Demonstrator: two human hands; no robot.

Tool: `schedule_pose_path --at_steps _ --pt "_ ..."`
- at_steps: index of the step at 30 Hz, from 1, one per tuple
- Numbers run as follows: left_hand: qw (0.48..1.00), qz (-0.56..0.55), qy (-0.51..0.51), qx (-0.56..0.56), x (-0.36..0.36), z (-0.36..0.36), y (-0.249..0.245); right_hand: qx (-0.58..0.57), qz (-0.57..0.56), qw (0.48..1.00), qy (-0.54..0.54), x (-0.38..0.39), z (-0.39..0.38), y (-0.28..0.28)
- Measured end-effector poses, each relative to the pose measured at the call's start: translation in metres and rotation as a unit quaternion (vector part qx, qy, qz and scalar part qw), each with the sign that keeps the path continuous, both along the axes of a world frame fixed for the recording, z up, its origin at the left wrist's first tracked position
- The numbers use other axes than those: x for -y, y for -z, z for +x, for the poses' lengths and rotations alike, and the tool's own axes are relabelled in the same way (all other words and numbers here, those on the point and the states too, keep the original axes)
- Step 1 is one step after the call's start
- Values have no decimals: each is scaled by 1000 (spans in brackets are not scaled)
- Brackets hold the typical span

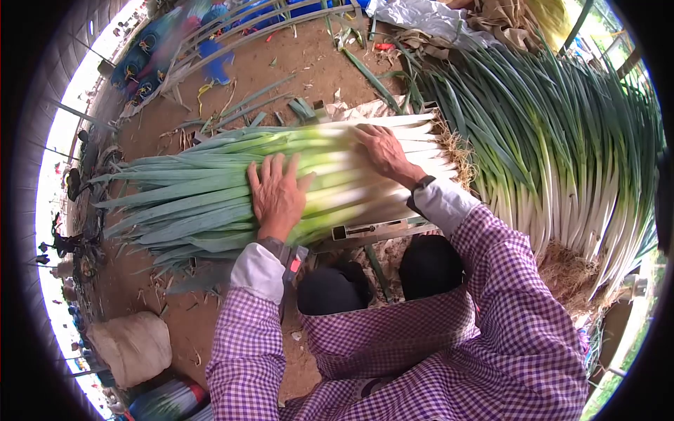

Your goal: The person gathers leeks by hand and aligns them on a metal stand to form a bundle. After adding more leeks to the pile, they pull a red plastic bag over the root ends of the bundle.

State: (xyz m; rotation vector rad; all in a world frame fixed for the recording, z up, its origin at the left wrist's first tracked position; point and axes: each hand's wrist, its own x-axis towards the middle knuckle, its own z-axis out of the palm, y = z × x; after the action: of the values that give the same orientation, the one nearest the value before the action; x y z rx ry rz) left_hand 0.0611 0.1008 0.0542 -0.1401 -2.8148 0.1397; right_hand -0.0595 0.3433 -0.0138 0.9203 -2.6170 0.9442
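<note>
A broad layer of long green onions lies crosswise before me, green leaves to the left, white stems and roots to the right. My left hand rests on the green part with its fingers spread. Flat on the white stems near the upper edge is my right hand, its fingers stretched out. Beneath the onions part of a metal frame shows at the near edge.
A large pile of green onions stands at the right. A pale sack sits at the lower left. Wrapped bundles lie at the upper left beside a slatted rack. Loose leaves litter the brown ground.
</note>
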Motion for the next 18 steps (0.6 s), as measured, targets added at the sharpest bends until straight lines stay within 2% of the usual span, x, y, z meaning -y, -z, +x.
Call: schedule_pose_path --at_steps 4,6,8,10,15,18 --pt "999 8 -11 35 -3 -5 -6 45 -8 999 -21 -7 10 0" --pt "999 18 -5 33 -2 -4 -3 10 0 1000 -23 -5 9 6" --pt "999 -4 -13 29 0 -4 -4 -22 0 999 -42 -1 -7 35" --pt "1000 -26 4 8 2 -5 6 10 -33 998 -57 6 -18 64" --pt "995 -89 -16 40 5 -10 14 -37 46 998 -22 -2 -5 38" --pt "994 -91 -26 52 3 -10 11 -8 39 999 3 -15 5 31"
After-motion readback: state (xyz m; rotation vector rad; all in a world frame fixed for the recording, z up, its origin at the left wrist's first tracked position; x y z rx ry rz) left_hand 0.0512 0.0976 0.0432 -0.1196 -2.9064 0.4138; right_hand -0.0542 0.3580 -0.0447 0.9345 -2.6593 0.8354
